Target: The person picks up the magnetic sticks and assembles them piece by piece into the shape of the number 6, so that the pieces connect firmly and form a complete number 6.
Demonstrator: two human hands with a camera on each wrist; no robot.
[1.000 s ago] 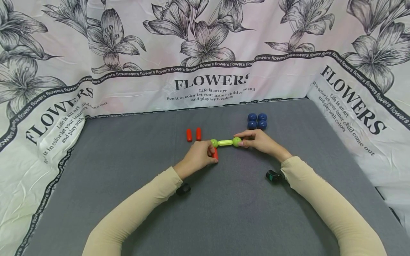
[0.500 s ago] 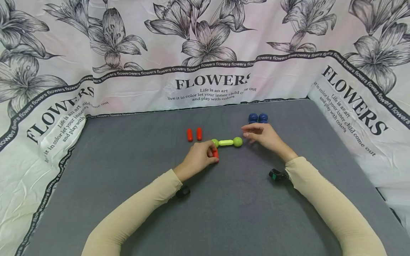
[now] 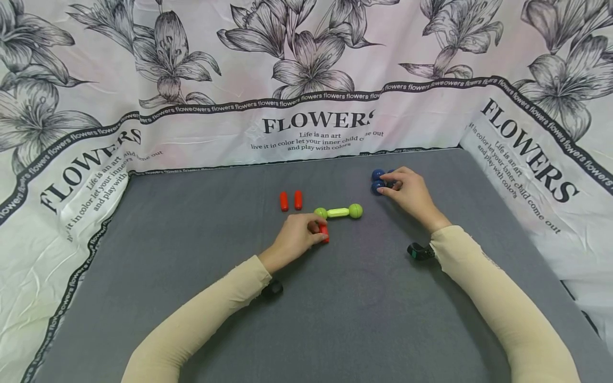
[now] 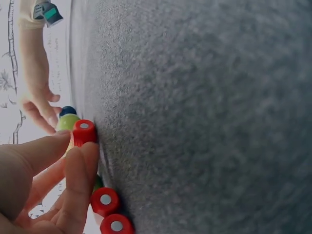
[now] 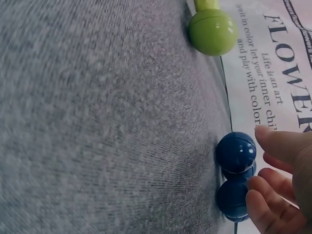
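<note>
My left hand (image 3: 296, 234) pinches a red rod (image 3: 324, 234) between thumb and fingers. In the left wrist view, this rod's end (image 4: 84, 126) carries a silver disc. Touching or just behind it lies a yellow-green rod (image 3: 338, 213) with a green ball (image 3: 355, 210) at each end. My right hand (image 3: 413, 196) is over the group of dark blue balls (image 3: 378, 174) and partly hides them. The right wrist view has its fingers touching one blue ball (image 5: 233, 197), while the thumb is beside another blue ball (image 5: 236, 152), seemingly apart from it.
Two more red rods (image 3: 291, 200) lie side by side, left of and behind the green piece. Grey cloth (image 3: 354, 319) covers the table. A white curtain printed with flowers (image 3: 316, 141) closes off the back and sides.
My right hand has let go of the green ball at the right end and moved right and back to the blue balls. The left hand keeps its pinch on the red rod, nearly still.
</note>
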